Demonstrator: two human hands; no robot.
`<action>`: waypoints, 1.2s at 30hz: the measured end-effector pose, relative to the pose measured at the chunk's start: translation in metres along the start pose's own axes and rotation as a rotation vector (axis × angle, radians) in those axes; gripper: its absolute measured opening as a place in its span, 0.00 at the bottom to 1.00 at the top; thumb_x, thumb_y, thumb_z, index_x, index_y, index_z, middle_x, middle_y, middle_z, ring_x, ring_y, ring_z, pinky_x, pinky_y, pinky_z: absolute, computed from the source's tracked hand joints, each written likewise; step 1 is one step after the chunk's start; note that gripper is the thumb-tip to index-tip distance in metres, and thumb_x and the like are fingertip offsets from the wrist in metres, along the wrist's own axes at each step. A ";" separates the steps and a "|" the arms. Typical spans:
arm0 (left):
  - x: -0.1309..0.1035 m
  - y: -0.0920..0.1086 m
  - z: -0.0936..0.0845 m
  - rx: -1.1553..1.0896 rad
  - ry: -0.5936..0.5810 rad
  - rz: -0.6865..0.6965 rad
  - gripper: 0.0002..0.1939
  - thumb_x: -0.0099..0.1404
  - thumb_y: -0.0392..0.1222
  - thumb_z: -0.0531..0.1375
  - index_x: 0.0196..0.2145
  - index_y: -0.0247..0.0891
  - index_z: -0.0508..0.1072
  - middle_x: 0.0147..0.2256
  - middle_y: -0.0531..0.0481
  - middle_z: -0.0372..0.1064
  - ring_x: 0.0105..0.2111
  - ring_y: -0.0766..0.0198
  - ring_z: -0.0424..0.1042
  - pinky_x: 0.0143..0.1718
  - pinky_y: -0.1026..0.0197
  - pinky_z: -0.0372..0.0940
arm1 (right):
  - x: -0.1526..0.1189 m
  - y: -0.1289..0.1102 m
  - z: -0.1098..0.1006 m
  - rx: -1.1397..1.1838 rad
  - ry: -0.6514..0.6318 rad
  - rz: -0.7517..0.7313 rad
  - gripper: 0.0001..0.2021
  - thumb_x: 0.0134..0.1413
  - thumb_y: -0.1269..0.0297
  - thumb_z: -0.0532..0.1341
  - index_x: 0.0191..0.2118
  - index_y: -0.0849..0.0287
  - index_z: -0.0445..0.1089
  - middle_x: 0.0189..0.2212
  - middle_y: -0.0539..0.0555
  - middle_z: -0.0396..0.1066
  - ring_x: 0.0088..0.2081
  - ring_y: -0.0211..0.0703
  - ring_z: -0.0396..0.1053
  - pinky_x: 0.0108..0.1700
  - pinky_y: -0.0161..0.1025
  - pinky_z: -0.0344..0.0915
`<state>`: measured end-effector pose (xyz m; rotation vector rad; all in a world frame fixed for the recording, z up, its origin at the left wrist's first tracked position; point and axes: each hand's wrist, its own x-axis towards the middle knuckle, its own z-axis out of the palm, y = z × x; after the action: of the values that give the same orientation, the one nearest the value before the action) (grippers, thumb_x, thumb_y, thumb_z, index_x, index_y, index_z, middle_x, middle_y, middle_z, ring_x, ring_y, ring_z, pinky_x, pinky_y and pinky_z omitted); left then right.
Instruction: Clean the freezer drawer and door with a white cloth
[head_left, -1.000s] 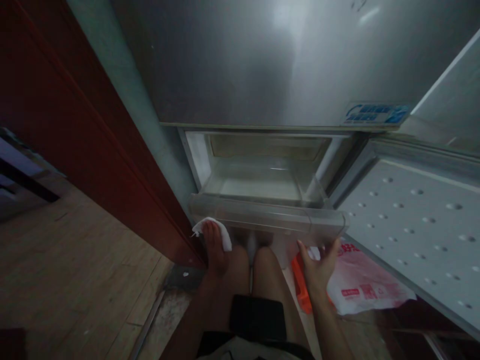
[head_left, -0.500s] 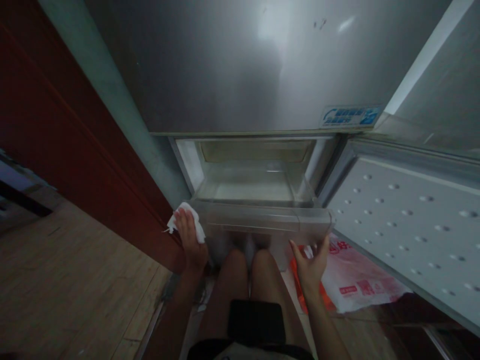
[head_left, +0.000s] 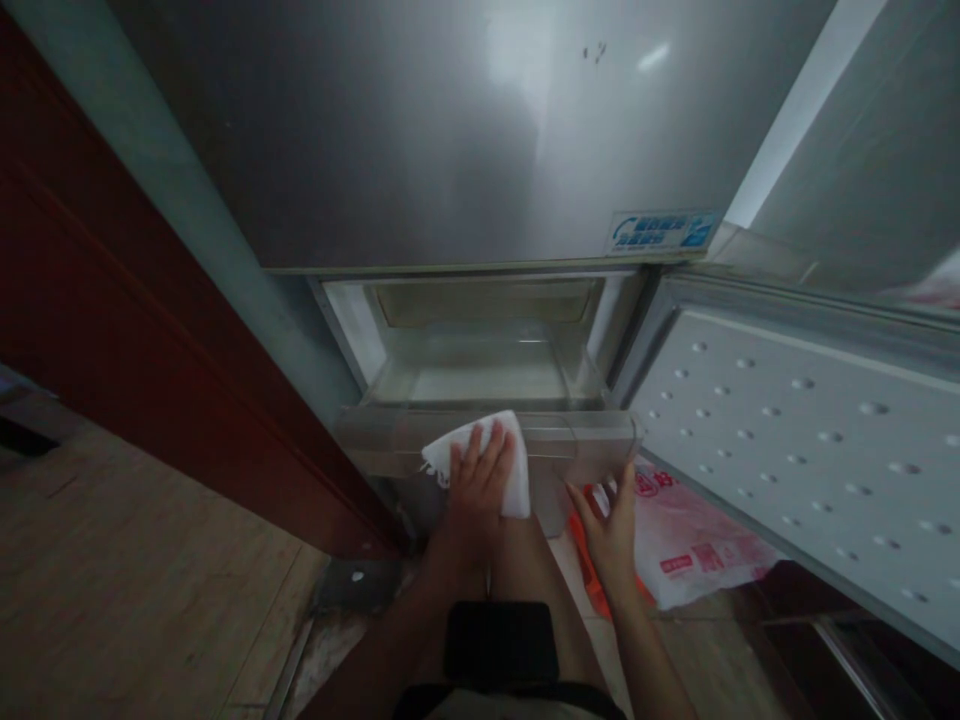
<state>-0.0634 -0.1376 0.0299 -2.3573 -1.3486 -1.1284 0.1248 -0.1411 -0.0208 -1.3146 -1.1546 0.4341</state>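
From where I stand, the drawer [head_left: 592, 440] sits pulled partway out of the fridge [head_left: 420, 140], and the door [head_left: 795, 440] hangs open to the drawer's right. The left hand [head_left: 480, 490] is laid flat, fingers slightly spread, pressing the cloth [head_left: 517, 490] against the middle of the drawer's front. The right hand [head_left: 611, 530] is at the drawer's lower right corner, thumb and fingers apart; whether it grips there I cannot tell. Below that corner lie a bag [head_left: 697, 550] and something orange [head_left: 587, 560].

So the drawer is out and the cloth is on its front, seemingly mid-wipe. How much of that front is done I can't judge; the ends, at least, lie outside the cloth.
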 end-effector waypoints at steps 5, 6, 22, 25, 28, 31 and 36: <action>0.026 0.041 0.009 0.067 -0.174 0.202 0.32 0.64 0.33 0.46 0.65 0.36 0.47 0.64 0.48 0.50 0.66 0.59 0.39 0.65 0.49 0.38 | 0.001 0.000 -0.018 0.088 -0.026 -0.008 0.41 0.52 0.57 0.61 0.67 0.53 0.39 0.64 0.59 0.46 0.62 0.50 0.53 0.60 0.54 0.56; 0.032 0.046 0.010 0.080 -0.187 0.245 0.31 0.65 0.34 0.46 0.65 0.36 0.47 0.64 0.50 0.50 0.66 0.60 0.39 0.65 0.49 0.40 | 0.001 0.002 -0.021 0.103 -0.027 -0.008 0.40 0.51 0.58 0.61 0.66 0.53 0.41 0.63 0.60 0.48 0.61 0.50 0.54 0.59 0.55 0.57; 0.071 0.046 0.026 0.171 -0.339 0.842 0.24 0.67 0.32 0.44 0.61 0.26 0.55 0.63 0.45 0.54 0.62 0.65 0.54 0.61 0.62 0.49 | -0.006 0.028 -0.052 0.183 0.040 0.253 0.25 0.51 0.55 0.60 0.54 0.60 0.65 0.52 0.62 0.66 0.52 0.51 0.66 0.57 0.56 0.59; 0.056 0.033 0.039 0.146 -0.352 0.872 0.24 0.66 0.30 0.44 0.59 0.25 0.59 0.60 0.44 0.59 0.60 0.66 0.57 0.60 0.64 0.50 | -0.007 0.030 -0.053 0.212 0.023 0.251 0.24 0.52 0.55 0.59 0.53 0.59 0.66 0.52 0.61 0.67 0.52 0.50 0.66 0.57 0.56 0.59; 0.050 0.028 0.043 0.140 -0.364 0.881 0.23 0.66 0.30 0.44 0.58 0.28 0.60 0.59 0.46 0.61 0.59 0.68 0.60 0.58 0.65 0.53 | -0.011 0.034 -0.051 0.233 0.008 0.244 0.22 0.52 0.56 0.59 0.52 0.59 0.67 0.51 0.60 0.68 0.51 0.50 0.67 0.57 0.55 0.60; 0.059 0.036 0.030 0.194 -0.365 0.885 0.23 0.67 0.32 0.45 0.58 0.26 0.60 0.59 0.44 0.61 0.59 0.65 0.59 0.59 0.61 0.53 | -0.013 0.037 -0.047 0.236 -0.007 0.243 0.21 0.52 0.56 0.59 0.51 0.59 0.67 0.51 0.60 0.68 0.51 0.50 0.67 0.57 0.55 0.60; 0.093 0.056 -0.006 0.318 -0.335 0.864 0.23 0.69 0.36 0.44 0.61 0.28 0.56 0.63 0.46 0.53 0.63 0.60 0.51 0.64 0.54 0.45 | -0.013 0.033 -0.046 0.194 0.009 0.239 0.21 0.52 0.55 0.59 0.50 0.59 0.68 0.50 0.60 0.69 0.50 0.50 0.67 0.57 0.55 0.60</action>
<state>0.0059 -0.1120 0.1095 -2.4988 -0.3884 -0.2590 0.1691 -0.1659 -0.0485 -1.2865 -0.9256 0.6961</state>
